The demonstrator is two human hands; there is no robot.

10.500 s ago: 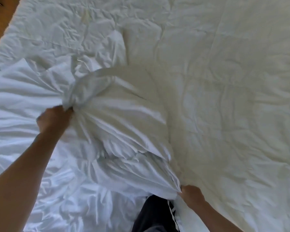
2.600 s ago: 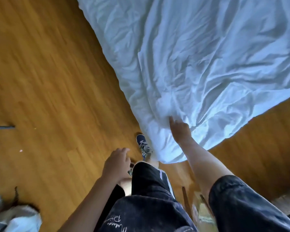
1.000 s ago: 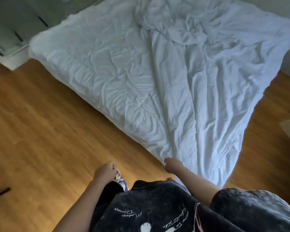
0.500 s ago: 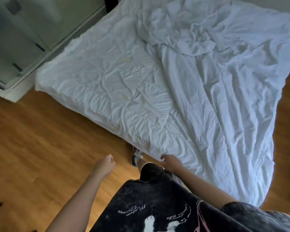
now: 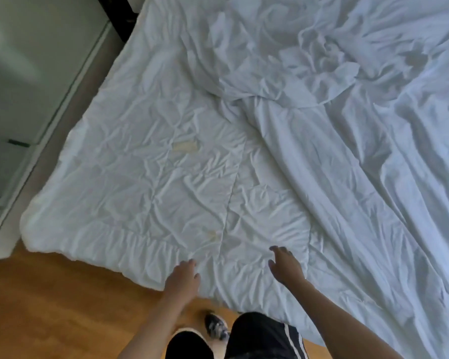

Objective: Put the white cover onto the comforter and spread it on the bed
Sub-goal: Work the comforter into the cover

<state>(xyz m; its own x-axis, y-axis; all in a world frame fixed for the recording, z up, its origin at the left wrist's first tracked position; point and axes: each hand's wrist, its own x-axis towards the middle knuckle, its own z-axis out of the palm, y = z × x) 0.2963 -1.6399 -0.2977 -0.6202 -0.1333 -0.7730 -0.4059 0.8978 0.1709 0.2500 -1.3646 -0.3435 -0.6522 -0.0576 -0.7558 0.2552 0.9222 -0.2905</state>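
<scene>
A quilted white comforter (image 5: 151, 182) lies bare over the left half of the bed, with a few yellowish marks on it. The thin white cover (image 5: 368, 141) lies over the right half, bunched into a crumpled heap at the far middle. My left hand (image 5: 183, 277) hovers over the comforter's near edge with relaxed fingers, holding nothing. My right hand (image 5: 285, 265) reaches over the comforter, close to the cover's edge, fingers spread and empty.
Wooden floor (image 5: 49, 307) runs along the bed's near side, where my shoe (image 5: 215, 327) stands. A pale wardrobe (image 5: 24, 73) with dark handles lines the left side, with a narrow strip of floor between it and the bed.
I have stepped closer to the bed. My right hand let go of the bedding's edge and opened. Both hands have moved forward over the comforter.
</scene>
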